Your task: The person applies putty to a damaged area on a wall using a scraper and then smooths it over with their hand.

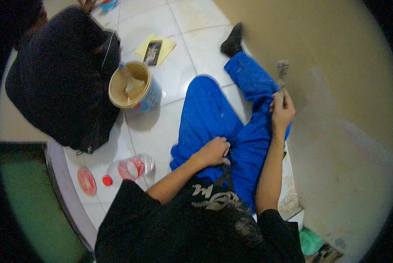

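Note:
My right hand (283, 111) is raised beside the beige wall (336, 79), fingers closed round the handle of a small paintbrush (283, 69). Its pale, worn-looking head points away from me, close to the wall; whether it touches is hard to tell. My left hand (214, 151) rests on my lap over blue trousers (205, 114), its fingers curled in. A dark strap (226, 174) runs just below that hand, and what the fingers hold, if anything, is hidden. To the left stands a bucket (148, 94) with cloudy contents and a light-coloured tool leaning inside.
A phone (152, 52) lies on yellow paper (166, 49) upon white tiles (135, 131). Left of me are a clear bottle (137, 167) on its side, a red cap (107, 180) and a red-white oval item (87, 181). Another person in black (65, 83) sits beyond.

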The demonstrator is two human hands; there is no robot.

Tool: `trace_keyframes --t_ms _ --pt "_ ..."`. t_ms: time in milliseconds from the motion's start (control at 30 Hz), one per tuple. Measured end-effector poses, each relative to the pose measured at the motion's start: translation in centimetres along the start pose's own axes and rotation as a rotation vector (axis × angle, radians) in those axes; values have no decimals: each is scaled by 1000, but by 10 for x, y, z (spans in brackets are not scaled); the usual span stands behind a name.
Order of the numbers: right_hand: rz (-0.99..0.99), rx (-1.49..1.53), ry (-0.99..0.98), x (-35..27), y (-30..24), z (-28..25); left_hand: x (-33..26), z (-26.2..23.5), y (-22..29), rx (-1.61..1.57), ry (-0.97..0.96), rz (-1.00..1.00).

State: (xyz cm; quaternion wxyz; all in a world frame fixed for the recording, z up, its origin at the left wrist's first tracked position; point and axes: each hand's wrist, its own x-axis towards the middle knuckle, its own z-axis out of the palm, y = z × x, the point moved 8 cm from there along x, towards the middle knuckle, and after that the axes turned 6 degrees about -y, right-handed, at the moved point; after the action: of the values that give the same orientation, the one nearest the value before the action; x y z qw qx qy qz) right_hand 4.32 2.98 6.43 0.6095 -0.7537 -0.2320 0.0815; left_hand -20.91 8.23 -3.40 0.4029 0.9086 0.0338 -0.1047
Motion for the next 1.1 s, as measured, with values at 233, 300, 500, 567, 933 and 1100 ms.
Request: trace_keyframes --t_ms 233,300,500,567,933,1100 --pt "-33 119 14 -11 -4 3 -22 5 11 78 -71 -22" --pt "-45 96 11 -5 -2 3 -21 -6 21 -24 -74 88" --pt "0 32 -4 -5 -9 8 -8 12 8 -48 -385 -37" --pt "-29 111 -2 -3 -3 6 0 17 3 10 -309 -101" --pt "-3 92 54 3 11 2 13 49 -12 -287 -678 158" --pt "34 97 69 10 18 -4 14 36 -14 -337 -675 130"
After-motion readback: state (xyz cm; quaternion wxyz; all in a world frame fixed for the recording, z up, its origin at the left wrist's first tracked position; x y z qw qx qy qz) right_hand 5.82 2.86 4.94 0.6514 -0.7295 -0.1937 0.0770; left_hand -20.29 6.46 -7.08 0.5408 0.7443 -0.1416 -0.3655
